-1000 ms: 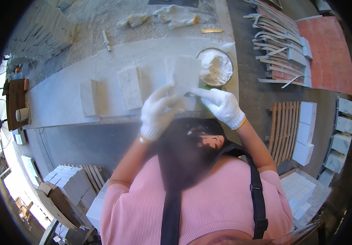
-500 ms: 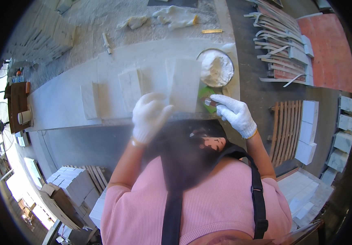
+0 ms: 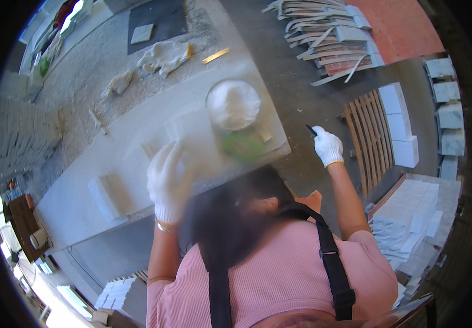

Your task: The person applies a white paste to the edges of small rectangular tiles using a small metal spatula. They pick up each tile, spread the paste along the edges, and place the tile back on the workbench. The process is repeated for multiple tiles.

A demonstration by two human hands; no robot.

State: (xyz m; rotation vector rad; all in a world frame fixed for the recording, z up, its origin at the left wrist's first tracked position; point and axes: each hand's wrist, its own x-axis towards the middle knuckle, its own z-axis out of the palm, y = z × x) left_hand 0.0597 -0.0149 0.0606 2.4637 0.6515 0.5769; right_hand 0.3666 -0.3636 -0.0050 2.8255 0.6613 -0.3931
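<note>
My left hand point(image 3: 167, 177), in a white knit glove, is over the worktable point(image 3: 77, 213) with its fingers stretched out and apart. Beside its fingertips lies a pale tile point(image 3: 184, 124), blurred. Another white marble-like tile point(image 3: 106, 198) rests further left. My right hand point(image 3: 328, 147), also gloved, is out past the table's right end, closed on a thin dark stick-like tool point(image 3: 311, 130); most of the tool is hidden in the fist. A round bowl point(image 3: 208, 104) of white powder or paste stands near the table's right end. Next to it is a blurred flat green thing point(image 3: 244, 145).
Crumpled gloves point(image 3: 165, 57) and a yellow strip point(image 3: 216, 56) lie at the back of the table. Right of it are long pale strips point(image 3: 323, 38), a wooden pallet point(image 3: 368, 136) and stacked white blocks point(image 3: 403, 128). More tiles point(image 3: 22, 123) stand far left.
My right hand has moved away from the green thing and beyond the table's right end. My left hand has shifted slightly left and down. The view has turned.
</note>
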